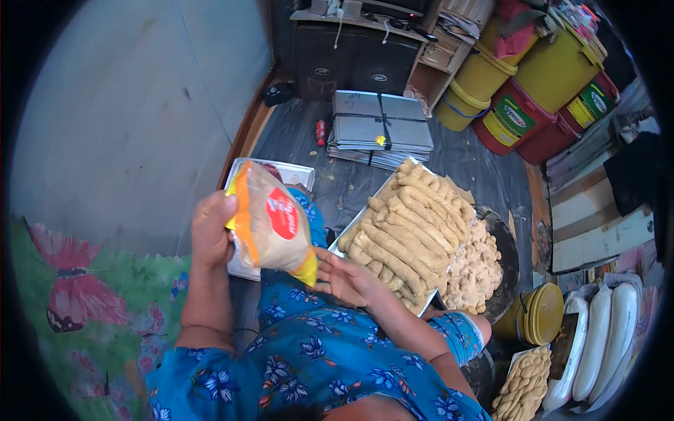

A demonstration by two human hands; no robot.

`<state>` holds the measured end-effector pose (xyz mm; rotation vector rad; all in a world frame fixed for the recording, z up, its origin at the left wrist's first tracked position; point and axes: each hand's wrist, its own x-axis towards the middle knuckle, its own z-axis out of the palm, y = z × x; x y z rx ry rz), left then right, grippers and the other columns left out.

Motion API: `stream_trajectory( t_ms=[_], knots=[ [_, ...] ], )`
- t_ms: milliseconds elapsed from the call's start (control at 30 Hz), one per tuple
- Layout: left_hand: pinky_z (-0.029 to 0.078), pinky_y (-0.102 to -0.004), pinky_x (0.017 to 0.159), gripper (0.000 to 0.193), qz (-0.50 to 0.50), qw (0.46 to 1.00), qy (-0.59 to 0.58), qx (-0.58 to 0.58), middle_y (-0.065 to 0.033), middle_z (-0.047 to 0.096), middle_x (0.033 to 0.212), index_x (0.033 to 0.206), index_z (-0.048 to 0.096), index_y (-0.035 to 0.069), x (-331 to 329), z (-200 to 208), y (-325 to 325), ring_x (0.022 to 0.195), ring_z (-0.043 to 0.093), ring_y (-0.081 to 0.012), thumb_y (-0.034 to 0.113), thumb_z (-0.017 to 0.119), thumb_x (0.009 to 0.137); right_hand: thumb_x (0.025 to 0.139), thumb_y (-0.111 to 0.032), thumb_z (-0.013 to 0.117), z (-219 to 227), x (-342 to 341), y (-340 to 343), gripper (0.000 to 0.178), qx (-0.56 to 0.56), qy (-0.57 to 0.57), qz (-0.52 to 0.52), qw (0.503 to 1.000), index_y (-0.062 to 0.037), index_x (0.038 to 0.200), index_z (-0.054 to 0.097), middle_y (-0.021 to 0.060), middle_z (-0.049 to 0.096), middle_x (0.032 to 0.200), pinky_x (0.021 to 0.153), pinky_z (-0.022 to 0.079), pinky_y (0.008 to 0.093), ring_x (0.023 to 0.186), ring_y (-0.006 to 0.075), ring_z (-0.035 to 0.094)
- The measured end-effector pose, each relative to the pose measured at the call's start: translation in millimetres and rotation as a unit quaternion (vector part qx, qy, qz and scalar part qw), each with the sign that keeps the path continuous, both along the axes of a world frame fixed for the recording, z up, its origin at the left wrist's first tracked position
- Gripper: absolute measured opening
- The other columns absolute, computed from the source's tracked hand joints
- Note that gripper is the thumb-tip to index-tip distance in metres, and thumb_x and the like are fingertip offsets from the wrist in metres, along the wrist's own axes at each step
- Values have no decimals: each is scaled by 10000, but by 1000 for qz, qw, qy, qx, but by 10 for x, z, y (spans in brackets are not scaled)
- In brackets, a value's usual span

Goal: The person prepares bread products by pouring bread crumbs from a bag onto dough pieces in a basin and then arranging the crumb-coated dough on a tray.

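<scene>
My left hand (214, 228) grips the upper left side of a plastic bag (270, 249), thumb on its yellow and orange edge. Clear in the middle, the bag shows a pale brown filling and a red label. At its lower yellow corner, my right hand (344, 277) holds the bag from the right. The bag hangs tilted above my lap. To the right of it, a tray (342, 243) is piled with long, thick dough ropes (414, 217). Beyond that tray, a heap of small dough pieces (474, 270) lies in a dark round basin (507, 242).
Behind the bag a white tray (298, 172) lies on the floor. Farther off stand a strapped stack of metal trays (379, 123) and a small red object (321, 133). Buckets (519, 116) crowd the far right. Braided dough (523, 386) and long white packages (597, 344) sit near right.
</scene>
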<state>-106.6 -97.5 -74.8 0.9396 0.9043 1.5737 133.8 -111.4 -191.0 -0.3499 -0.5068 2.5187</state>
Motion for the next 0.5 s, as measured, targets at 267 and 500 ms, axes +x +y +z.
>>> stream_trajectory(
  t_ms=[267,500],
  knots=[
    [334,-209,454,266,78,953,291,-21,20,532,615,729,580,18,-918,-145,3,502,442,-41,248,554,860,897,-334,531,-38,34,10,601,24,-11,-16,1000,-52,1378,308,123,419,1351,1004,368,418,1216,253,440],
    [295,-206,448,271,161,932,298,-126,44,502,599,710,581,48,-1673,-1247,150,502,396,-24,244,525,888,927,-317,473,-97,50,27,554,7,-9,-23,1000,-48,1378,297,137,449,1326,983,394,423,1151,267,503]
  ],
)
